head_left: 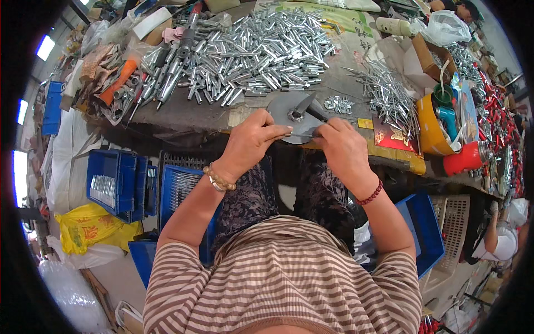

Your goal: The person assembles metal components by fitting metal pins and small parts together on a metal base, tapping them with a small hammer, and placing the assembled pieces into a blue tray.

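Rod (303, 134), thin and metallic, is what we pinch between left hand (251, 138) and right hand (345, 147) over a smooth grey disc (303, 123); beside us, a blue plastic bin (105, 164) holds slim silvery pieces (103, 189)

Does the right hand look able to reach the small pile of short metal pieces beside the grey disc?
Probably yes: the small pile lies just beyond the right hand and nothing visible blocks the way, though that hand looks busy at the grey disc.
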Tool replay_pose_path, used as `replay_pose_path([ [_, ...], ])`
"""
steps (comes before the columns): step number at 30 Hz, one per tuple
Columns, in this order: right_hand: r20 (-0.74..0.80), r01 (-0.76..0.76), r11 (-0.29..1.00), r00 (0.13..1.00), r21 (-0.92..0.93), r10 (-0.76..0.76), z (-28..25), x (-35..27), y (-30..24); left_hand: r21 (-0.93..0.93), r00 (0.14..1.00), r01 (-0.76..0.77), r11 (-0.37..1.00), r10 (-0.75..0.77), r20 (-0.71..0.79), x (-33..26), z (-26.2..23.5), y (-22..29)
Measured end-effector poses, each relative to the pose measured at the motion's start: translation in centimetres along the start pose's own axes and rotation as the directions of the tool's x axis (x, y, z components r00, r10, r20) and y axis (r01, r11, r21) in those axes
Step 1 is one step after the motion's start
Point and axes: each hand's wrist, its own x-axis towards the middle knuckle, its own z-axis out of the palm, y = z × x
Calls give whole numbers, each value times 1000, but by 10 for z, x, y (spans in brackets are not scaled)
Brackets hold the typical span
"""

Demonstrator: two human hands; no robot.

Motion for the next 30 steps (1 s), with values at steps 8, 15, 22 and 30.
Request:
replay_pose_path([
  [8, -49, -62, 966, 997, -251, 51, 2, -4, 24, -141, 995, 98, 985, -98, 7, 1, 2, -2],
  [15, -36, -191, 969, 979, 158, 199, -21, -20, -10, -294, 976, 218, 931, -207, 69, 5, -3, -2],
  [22, -10, -98, 987, 995, 127, 100, -22, -31, -24, -324, 970, 243, 914, -227, 86, 6, -2, -4],
  [30, -19, -159, 982, 987, 106, 162, -22, -22, -25, -365, 959, 283, 887, -263, 104, 5, -4, -5],
])
